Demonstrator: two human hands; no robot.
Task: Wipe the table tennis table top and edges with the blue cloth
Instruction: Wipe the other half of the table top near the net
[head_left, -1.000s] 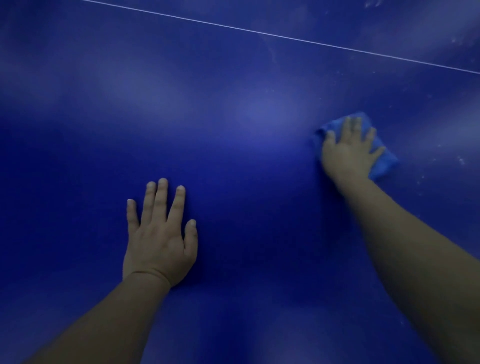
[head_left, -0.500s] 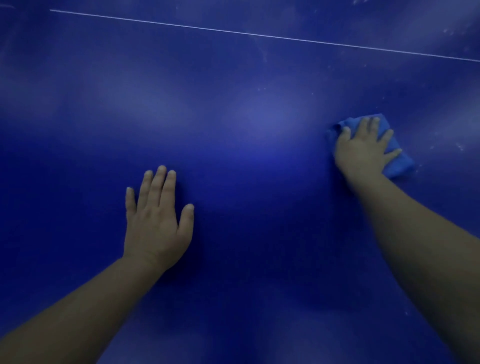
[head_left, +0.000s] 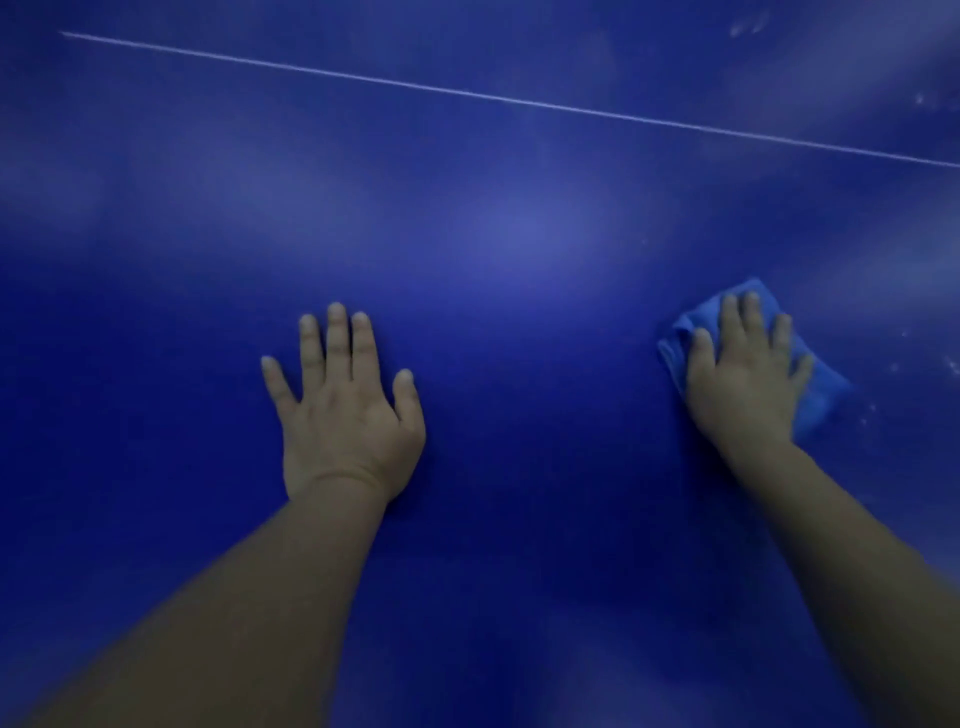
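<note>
The right hand is pressing flat on the blue cloth, fingers straight and slightly spread, cloth edges showing around the fingertips. The left hand is resting open, fingers splayed, on the table, well apart from the cloth.

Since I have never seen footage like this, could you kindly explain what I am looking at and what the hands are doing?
There is no machine here: these are a person's two bare hands, filmed by one wide-angle camera worn on the head, looking forward and down. The dark blue surface is a table tennis table top, crossed by a thin white line. The left hand lies flat and spread on the bare top, holding nothing. The right hand presses a blue cloth against the top with straight fingers. Small pale specks show to the right of the cloth.
</note>
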